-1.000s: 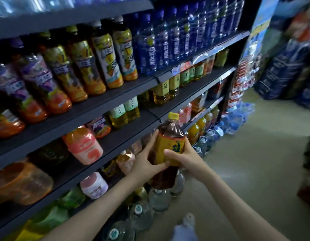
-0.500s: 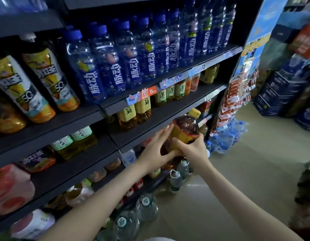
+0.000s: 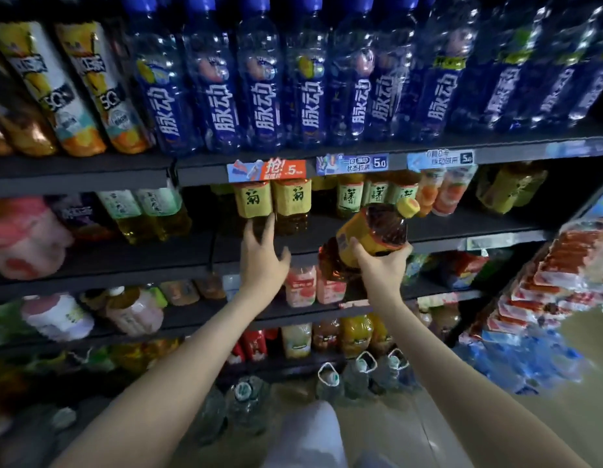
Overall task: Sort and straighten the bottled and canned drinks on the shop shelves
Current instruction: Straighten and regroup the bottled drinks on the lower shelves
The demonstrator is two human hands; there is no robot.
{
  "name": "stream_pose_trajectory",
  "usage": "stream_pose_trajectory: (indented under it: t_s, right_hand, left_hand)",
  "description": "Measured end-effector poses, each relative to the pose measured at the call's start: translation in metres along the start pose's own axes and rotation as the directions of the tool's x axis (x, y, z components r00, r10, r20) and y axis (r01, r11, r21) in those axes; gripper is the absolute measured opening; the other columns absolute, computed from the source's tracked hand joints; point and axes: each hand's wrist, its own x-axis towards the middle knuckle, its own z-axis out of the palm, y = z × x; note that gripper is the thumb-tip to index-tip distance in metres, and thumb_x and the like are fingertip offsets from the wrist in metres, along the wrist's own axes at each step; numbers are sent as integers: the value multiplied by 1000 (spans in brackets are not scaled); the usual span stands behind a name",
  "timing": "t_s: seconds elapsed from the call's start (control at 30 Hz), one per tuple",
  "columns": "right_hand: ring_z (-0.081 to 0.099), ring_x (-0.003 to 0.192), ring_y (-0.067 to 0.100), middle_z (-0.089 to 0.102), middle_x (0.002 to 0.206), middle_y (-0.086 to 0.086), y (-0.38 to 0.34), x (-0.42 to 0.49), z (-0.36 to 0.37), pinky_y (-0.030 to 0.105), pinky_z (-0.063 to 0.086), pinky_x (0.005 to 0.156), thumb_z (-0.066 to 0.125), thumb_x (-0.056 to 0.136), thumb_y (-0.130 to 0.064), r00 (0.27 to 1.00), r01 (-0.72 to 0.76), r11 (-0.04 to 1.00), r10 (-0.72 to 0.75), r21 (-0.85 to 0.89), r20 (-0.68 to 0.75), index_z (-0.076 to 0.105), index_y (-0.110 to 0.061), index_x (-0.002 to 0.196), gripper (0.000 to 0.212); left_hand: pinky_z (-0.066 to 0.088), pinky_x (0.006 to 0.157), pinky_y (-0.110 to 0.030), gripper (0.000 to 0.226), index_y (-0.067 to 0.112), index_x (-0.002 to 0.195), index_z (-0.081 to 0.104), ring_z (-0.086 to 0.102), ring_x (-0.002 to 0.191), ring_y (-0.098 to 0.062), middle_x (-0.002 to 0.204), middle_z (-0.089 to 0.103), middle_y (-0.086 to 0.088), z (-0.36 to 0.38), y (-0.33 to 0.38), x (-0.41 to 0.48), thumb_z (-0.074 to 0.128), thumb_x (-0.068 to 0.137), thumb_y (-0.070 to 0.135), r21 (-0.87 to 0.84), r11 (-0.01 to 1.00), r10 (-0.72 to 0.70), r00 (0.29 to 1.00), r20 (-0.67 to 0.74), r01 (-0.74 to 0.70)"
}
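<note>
Dark shop shelving (image 3: 91,170) fills my view, tier over tier, each packed with drinks.

On my feed the right hand (image 3: 381,270) has its fingers (image 3: 402,248) curled under and around a tea bottle (image 3: 371,231). The thumb lies on its yellow label and the palm is beneath it. The bottle carries brown liquid and is tilted, with its yellow cap (image 3: 408,207) pointing up and to the right, toward the middle shelf (image 3: 479,226). It hangs in front of that shelf's edge, not yet set down.

The left hand (image 3: 263,261) holds nothing. Its fingers (image 3: 269,228) are spread wide and reach up to the foot of two yellow-labelled bottles (image 3: 273,202) standing at the shelf front. I cannot tell whether the tips touch them.

Just right of those stand green-labelled bottles (image 3: 350,195), behind the held bottle's cap. Price tags (image 3: 266,170) run along the shelf edge above. Over them a long row of blue bottles (image 3: 259,79) stands upright, with orange juice bottles (image 3: 91,89) to its left. Lower shelves hold pink and orange drinks, blurred. Big water jugs (image 3: 327,380) stand on the floor (image 3: 496,417) below, and a rack of red snack packets (image 3: 546,275) is at the right.
</note>
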Motion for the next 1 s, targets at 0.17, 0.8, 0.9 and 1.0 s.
stream_pose_trajectory:
  t_s: [0.17,0.8,0.9,1.0]
  right_hand:
    - [51,108,14,48,117,2,25,46,26,24,43,91,85,69,-24,990,114,993,-116,30,83,31,-12,130,82]
    - [49,116,33,43,131,17,37,140,115,34,46,81,81,70,-44,921,381,854,-317,-353,228,33,2,129,89]
    - [44,123,35,37,138,19,39,144,127,39,47,88,81,71,-38,924,377,855,-317,-357,216,26,4,138,97]
    - [33,134,35,28,147,20,41,147,130,37,39,101,81,74,-28,925,359,868,-284,-342,252,13,3,146,104]
  left_hand:
    - [31,111,-46,80,31,151,9,10,143,-35,157,-3,-14,32,-13,32,60,90,32,82,995,-39,994,-102,48]
    - [16,111,-61,134,26,144,-27,-9,140,-50,149,-29,-26,105,-36,107,72,64,66,110,976,-163,962,-218,190]
    - [15,110,-61,132,28,141,-30,-10,140,-50,149,-30,-26,107,-36,109,74,66,61,103,978,-153,962,-225,180]
    - [16,111,-58,127,28,142,-28,-10,140,-48,150,-29,-25,105,-34,107,74,71,55,123,974,-160,964,-212,189]
